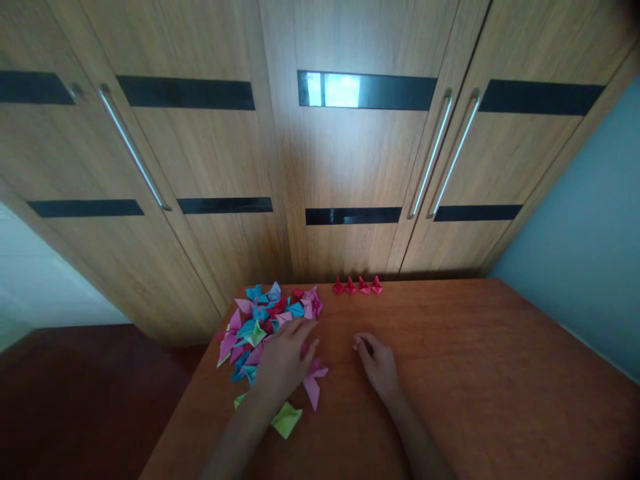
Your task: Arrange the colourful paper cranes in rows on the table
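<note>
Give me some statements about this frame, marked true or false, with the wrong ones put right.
1. Four red folded pieces stand in a row near the far edge of the table. True.
2. Both hands are at the mixed paper pile. False: only the left hand is at the pile; the right hand is apart from it, to its right.
3. A light green folded piece lies beside the left forearm. True.
4. The pile is all one colour. False: it shows blue, pink, red and green pieces.
5. The cupboard has silver-coloured handles. True.
</note>
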Demonstrator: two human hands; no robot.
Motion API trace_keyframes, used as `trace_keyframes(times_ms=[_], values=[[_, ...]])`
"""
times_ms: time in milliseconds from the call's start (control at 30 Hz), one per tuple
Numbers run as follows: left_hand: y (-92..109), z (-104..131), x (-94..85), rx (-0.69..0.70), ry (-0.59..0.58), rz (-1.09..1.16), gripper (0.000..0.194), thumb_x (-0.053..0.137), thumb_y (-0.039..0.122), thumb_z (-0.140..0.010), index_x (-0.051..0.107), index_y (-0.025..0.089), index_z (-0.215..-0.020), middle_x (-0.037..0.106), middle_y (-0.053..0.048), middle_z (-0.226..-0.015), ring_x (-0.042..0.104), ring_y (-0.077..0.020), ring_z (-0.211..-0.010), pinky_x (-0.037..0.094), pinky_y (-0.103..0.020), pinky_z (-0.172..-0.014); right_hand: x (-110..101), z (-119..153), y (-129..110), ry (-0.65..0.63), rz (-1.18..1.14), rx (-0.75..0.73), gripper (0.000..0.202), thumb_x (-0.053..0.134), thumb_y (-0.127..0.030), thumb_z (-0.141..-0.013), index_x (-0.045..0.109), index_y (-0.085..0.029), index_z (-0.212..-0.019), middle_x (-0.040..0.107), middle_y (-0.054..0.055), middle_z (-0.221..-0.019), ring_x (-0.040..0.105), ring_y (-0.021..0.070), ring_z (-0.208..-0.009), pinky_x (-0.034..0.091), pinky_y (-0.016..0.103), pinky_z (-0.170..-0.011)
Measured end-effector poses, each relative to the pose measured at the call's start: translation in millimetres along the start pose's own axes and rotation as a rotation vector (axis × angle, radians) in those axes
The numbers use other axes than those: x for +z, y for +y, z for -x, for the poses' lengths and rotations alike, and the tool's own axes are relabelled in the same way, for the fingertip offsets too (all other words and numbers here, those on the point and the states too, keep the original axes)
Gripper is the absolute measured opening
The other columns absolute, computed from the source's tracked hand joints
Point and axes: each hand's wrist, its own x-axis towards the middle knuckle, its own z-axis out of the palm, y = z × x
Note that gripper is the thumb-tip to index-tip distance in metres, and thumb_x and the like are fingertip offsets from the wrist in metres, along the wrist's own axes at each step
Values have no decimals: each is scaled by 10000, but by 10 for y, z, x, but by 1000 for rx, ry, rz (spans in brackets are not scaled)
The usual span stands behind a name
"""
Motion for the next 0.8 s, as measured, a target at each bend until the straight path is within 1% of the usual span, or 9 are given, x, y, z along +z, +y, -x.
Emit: trace_keyframes(times_ms=[100,167,267,333,400,533,667,733,800], values=[[-490,285,-141,-142,187,-35,282,457,288,-864,606,211,-1091,603,-83,-1126,564,-242,-1049,453,-398,-931,-2,4,15,4,1,2,280,425,-383,-876,638,-201,-886,684,41,-780,646,184,-735,477,260,-696],[-766,403,-187,-208,242,-58,320,464,334,-854,595,191,-1108,597,-98,-1128,563,-259,-1053,447,-410,-940,-5,6,18,14,-3,5,283,432,-388,-868,642,-199,-890,688,45,-782,649,186,-729,483,261,-688],[-1014,488,-184,-284,217,-28,351,454,345,-847,572,186,-1137,590,-97,-1153,568,-252,-1062,449,-399,-942,-6,10,18,35,-9,12,298,437,-406,-857,649,-197,-874,689,47,-763,645,184,-696,488,260,-663],[-1057,507,-140,-317,158,25,369,452,355,-842,559,187,-1153,595,-92,-1170,569,-252,-1075,456,-399,-934,-1,10,23,43,-17,13,309,434,-416,-851,651,-195,-864,685,46,-743,636,180,-665,490,261,-646],[-1026,515,-78,-329,116,86,387,460,373,-836,554,187,-1162,606,-88,-1177,568,-255,-1089,453,-406,-938,8,8,35,53,-29,12,316,432,-423,-845,650,-195,-854,682,45,-729,630,177,-645,493,261,-626],[-883,548,12,-332,98,237,358,456,353,-844,563,217,-1157,634,-54,-1164,589,-229,-1071,455,-375,-943,17,5,57,73,-39,7,311,436,-420,-837,650,-194,-842,681,45,-727,626,175,-632,495,263,-604],[-850,604,-5,-333,82,384,350,418,295,-851,566,224,-1160,645,-37,-1154,608,-203,-1042,479,-339,-913,9,12,49,62,-42,-14,284,436,-381,-844,645,-188,-852,676,47,-740,625,176,-650,494,268,-618],[-900,627,-38,-339,96,362,345,410,288,-851,574,218,-1146,648,-42,-1147,614,-205,-1027,482,-340,-903,5,15,44,57,-41,-14,282,434,-375,-846,645,-188,-849,673,49,-739,624,178,-658,493,270,-620],[-970,638,-71,-360,111,246,340,416,301,-852,582,204,-1133,646,-61,-1144,614,-219,-1017,478,-347,-896,3,15,44,55,-45,-8,284,436,-380,-842,646,-190,-846,674,50,-738,624,179,-651,493,272,-619]])
